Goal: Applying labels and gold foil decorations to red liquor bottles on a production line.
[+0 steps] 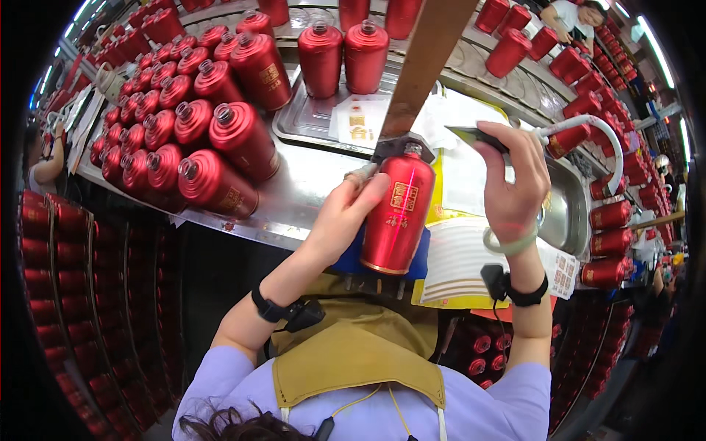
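Observation:
My left hand (353, 206) grips the left side of a glossy red bottle (398, 235) with gold markings and a bare clear neck. The bottle tilts toward me on a blue support (353, 253), its neck against a dark fixture; a thin pink light line runs down its front. At the fixture my left fingertips are partly hidden. My right hand (515, 180), raised right of the bottle, pinches a thin dark pointed tool (478, 137); its tip points left, apart from the bottle. Below that hand lie curved white strip sheets (460, 257) on a yellow backing.
Many red bottles (246, 136) crowd the left of the metal bench. A metal tray (294, 121) holds two bottles and printed labels (355, 121). A brown post (419, 62) rises behind the fixture. Right stand a steel basin (577, 209) and a curved white pipe (614, 147). Co-workers sit beyond.

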Tool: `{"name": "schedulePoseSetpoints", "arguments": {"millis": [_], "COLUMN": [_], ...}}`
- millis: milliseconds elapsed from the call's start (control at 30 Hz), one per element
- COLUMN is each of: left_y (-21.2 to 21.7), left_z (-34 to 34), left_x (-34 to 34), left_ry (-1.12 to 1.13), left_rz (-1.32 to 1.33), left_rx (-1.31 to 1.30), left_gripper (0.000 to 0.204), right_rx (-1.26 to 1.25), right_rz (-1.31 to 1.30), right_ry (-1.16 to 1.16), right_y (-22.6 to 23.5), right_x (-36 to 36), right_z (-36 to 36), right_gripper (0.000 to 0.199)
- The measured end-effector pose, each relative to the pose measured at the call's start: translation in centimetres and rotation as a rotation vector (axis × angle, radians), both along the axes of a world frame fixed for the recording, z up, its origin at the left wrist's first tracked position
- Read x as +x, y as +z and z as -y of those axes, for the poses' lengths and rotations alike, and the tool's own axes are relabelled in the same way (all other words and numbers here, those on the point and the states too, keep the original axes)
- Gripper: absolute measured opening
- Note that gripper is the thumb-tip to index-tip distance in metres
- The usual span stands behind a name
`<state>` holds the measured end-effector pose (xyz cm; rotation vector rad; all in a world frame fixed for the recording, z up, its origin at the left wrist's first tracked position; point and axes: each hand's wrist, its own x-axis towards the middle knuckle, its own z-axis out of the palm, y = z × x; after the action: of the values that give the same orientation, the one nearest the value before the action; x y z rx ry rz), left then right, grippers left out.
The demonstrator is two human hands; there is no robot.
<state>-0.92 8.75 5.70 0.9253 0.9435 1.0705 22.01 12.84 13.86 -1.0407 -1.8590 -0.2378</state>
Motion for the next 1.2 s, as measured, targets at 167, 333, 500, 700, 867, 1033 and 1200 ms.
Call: {"name": "schedulePoseSetpoints", "arguments": {"millis": [167, 333, 500, 700, 867, 1033, 1200], "left_y": [1.0, 2.7, 1.6, -0.1, -0.6, -1.0, -1.1], "left_z": [-1.2, 0.8, -0.9, -2.6, -2.6, -2.4, -2.1], "left_x": [1.2, -3.5, -6.9, -7.5, -6.9, -6.8, -6.6], "left_ry": [-0.21, -0.066, 0.571, 0.692, 0.763, 0.826, 0.831], "left_rz": [0.001, 0.044, -0.632, -0.923, -1.097, -1.296, -1.232], "left_rx": [-0.199, -0.003, 0.656, 0.868, 0.796, 0.836, 0.775], "left_gripper": [0.073, 0.072, 0.091, 0.084, 0.077, 0.084, 0.091], "right_rx": [-0.273, -0.378, -0.489, -0.269, -0.437, -0.485, -0.268], "right_rz": [-0.234, -0.511, -0.459, 0.031, 0.182, 0.158, 0.154], "right_ry": [0.142, 0.123, 0.086, 0.326, 0.311, 0.313, 0.24], "right_y": [-0.8, -0.5, -1.6, -3.2, -3.9, -4.5, -4.8], "right_x": [-2.0, 0.5, 1.4, -3.8, -7.4, -8.0, -5.7], "right_z": [1.7, -2.1, -8.9, -20.1, -24.4, -26.7, -24.9], "right_gripper": [0.022, 0.023, 0.041, 0.035, 0.038, 0.031, 0.027]}}
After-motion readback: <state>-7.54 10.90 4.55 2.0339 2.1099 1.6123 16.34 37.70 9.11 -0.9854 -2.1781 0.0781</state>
